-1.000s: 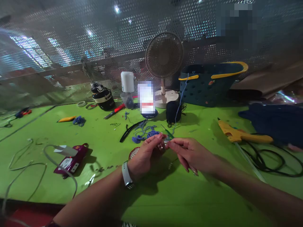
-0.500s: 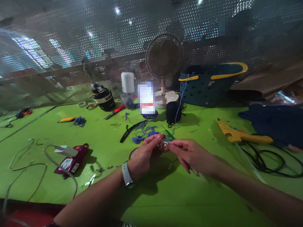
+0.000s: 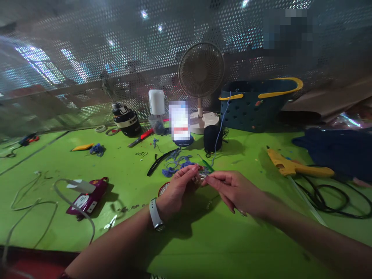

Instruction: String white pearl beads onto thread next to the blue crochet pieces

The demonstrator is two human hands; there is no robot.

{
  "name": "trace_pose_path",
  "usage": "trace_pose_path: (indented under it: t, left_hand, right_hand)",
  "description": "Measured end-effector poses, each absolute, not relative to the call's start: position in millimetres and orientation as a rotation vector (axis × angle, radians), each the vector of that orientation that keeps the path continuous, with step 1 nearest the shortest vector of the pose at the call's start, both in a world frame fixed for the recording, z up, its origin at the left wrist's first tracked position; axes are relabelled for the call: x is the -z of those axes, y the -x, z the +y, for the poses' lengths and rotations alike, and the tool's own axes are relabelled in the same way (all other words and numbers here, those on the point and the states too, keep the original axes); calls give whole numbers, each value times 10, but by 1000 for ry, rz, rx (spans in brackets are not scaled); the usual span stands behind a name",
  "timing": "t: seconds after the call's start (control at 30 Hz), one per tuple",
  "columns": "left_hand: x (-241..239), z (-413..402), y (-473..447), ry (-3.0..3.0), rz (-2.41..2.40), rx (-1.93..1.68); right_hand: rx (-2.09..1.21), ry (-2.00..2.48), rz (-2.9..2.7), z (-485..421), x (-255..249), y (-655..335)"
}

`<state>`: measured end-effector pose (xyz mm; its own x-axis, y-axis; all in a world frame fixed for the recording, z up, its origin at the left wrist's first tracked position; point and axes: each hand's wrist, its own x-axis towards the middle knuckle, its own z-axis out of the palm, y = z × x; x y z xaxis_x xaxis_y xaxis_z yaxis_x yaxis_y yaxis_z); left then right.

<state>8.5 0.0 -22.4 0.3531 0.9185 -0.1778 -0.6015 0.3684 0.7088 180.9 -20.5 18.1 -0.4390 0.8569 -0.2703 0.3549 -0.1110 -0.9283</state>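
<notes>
My left hand (image 3: pixel 178 191), with a white watch on the wrist, pinches a small crochet piece over the green table (image 3: pixel 203 240). Its fingertips meet those of my right hand (image 3: pixel 232 189). The right hand is closed on a green crochet hook (image 3: pixel 207 164) that points up and away. A thin blue yarn strand (image 3: pixel 221 124) runs from the hands up to the dark blue basket (image 3: pixel 255 106). A dark yarn ball (image 3: pixel 212 138) stands just beyond the hands. Loose blue yarn (image 3: pixel 177 163) lies behind my left hand.
A yellow glue gun (image 3: pixel 290 164) with black cable lies right. A small fan (image 3: pixel 201 77), a white jar (image 3: pixel 156 102), and a black-and-white bottle (image 3: pixel 126 118) stand at the back. A magenta device (image 3: pixel 88 198) and grey cables lie left. Dark blue fabric (image 3: pixel 337 149) sits far right.
Both hands stay together over the table. The right hand has shifted very slightly; nothing was picked up or let go.
</notes>
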Motion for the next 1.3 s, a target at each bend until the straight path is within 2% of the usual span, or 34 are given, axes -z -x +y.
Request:
trace_pose_path:
  t: [0.53, 0.73, 1.13, 1.3]
  left_hand:
    - [263, 6, -71, -665, 688, -1096]
    - [215, -35, -93, -722, 631, -1105]
    - [233, -24, -67, -1115, 764, -1168]
    - [212, -81, -60, -1564, 875, -1196]
  right_hand:
    - [-1574, 1313, -1733, -190, -101, -1821]
    - [-1692, 1218, -1612, -174, -18, -1773]
    - [-1750, 1210, -1505, -220, -152, -1728]
    - [-1720, 1197, -1435, -280, -183, -1734]
